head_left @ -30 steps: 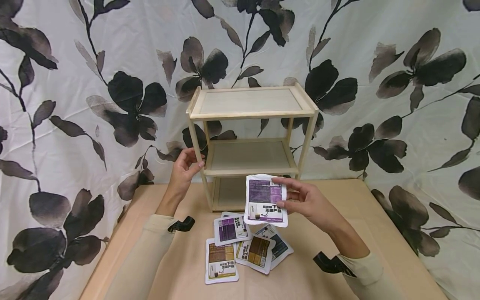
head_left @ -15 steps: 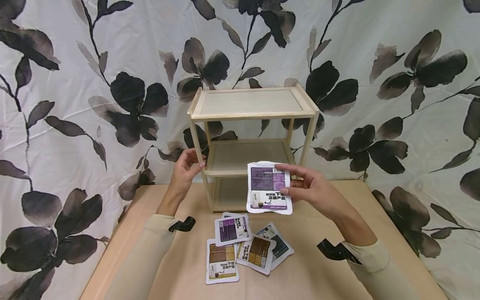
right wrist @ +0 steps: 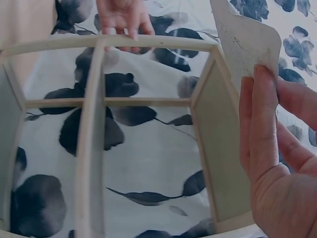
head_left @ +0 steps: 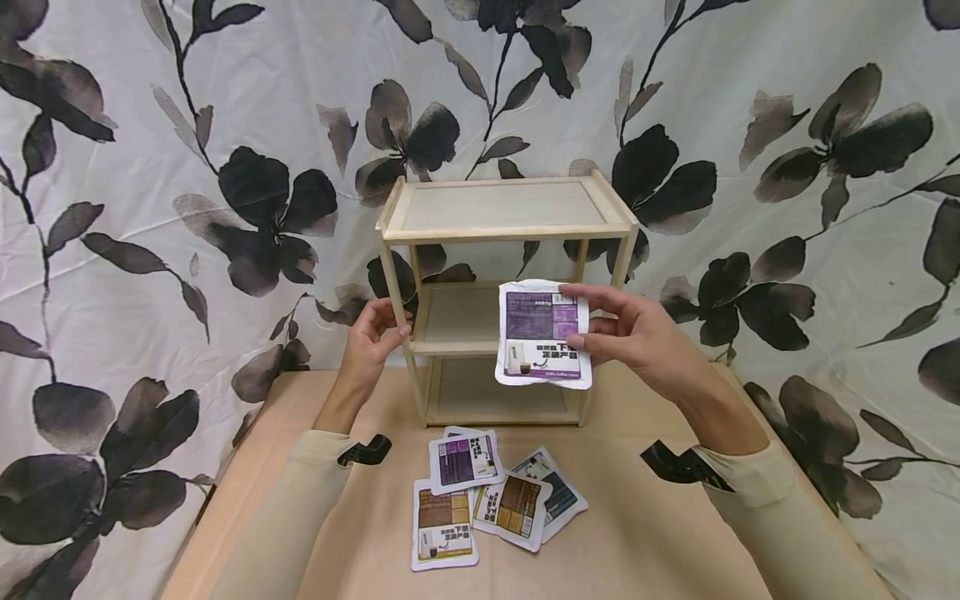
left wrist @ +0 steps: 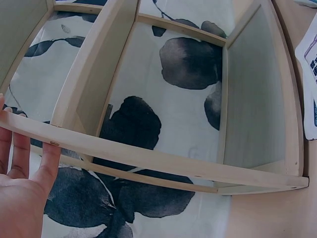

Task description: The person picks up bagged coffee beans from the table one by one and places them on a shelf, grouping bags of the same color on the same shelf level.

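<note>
My left hand (head_left: 367, 337) grips the front left post of a small three-tier wooden shelf (head_left: 501, 205), thumb in front at the middle tier. In the left wrist view, its fingers (left wrist: 48, 161) curl round that post. With thumb and fingers, my right hand (head_left: 637, 342) pinches a white-edged purple coffee sachet (head_left: 542, 321). This sachet hangs upright before the middle tier, printed side towards me; its plain back (right wrist: 255, 47) shows in the right wrist view. Below lie a purple sachet (head_left: 457, 460), two brown sachets (head_left: 442, 533) and a dark teal sachet (head_left: 562, 500), overlapping in a loose pile.
The shelf stands at the back of a tan table (head_left: 637, 533), close against a white cloth (head_left: 525, 108) printed with dark flowers. A white edge of another sachet peeks out behind the purple one in the pile. Black camera straps sit on both wrists.
My right hand has raised the purple sachet from just above the pile to the height of the middle tier, drifting slightly right. The left hand and the pile stay put.
</note>
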The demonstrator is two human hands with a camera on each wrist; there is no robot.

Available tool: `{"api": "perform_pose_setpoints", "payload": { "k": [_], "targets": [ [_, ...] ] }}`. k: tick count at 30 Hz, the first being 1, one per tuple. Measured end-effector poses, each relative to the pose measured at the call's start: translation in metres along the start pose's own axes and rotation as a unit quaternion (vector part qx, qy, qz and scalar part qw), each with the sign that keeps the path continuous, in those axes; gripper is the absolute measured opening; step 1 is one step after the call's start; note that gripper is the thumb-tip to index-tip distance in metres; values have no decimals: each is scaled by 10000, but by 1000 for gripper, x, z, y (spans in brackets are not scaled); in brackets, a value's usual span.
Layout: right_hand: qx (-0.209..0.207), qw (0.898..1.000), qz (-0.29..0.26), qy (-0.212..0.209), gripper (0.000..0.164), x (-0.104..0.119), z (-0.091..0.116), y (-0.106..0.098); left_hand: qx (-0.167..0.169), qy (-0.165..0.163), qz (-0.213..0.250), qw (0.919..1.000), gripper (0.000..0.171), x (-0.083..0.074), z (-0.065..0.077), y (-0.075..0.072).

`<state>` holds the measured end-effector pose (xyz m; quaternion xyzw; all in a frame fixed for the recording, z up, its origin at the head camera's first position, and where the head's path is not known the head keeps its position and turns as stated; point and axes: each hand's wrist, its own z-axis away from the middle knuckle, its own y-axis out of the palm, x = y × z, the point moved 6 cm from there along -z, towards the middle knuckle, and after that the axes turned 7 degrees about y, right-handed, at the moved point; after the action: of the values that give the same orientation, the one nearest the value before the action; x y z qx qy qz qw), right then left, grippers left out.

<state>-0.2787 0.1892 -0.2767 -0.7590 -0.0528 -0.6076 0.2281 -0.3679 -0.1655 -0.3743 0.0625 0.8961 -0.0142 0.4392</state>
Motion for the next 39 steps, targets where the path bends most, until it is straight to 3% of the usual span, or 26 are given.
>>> {"api": "perform_pose_setpoints", "payload": {
  "k": [10, 17, 26, 35, 39],
  "targets": [
    [-76, 9992, 348, -195, 61, 31, -8, -20, 2, -63, -12, 10000, 41, 2, 2, 0],
    [67, 9992, 45, -383, 61, 48, -15, -27, 10, 14, -39, 10000, 35, 0, 0, 0],
    [-129, 9974, 610, -352, 61, 69, -24, -41, 35, -15, -116, 9999, 36, 1, 0, 0],
    [450, 9965, -206, -678, 59, 83, -42, -60, 23, -71, -131, 9999, 40, 0, 0, -1],
    [443, 9966, -257, -640, 60, 88, -49, -66, 26, -88, -155, 9998, 42, 0, 0, -2]
  ]
}}
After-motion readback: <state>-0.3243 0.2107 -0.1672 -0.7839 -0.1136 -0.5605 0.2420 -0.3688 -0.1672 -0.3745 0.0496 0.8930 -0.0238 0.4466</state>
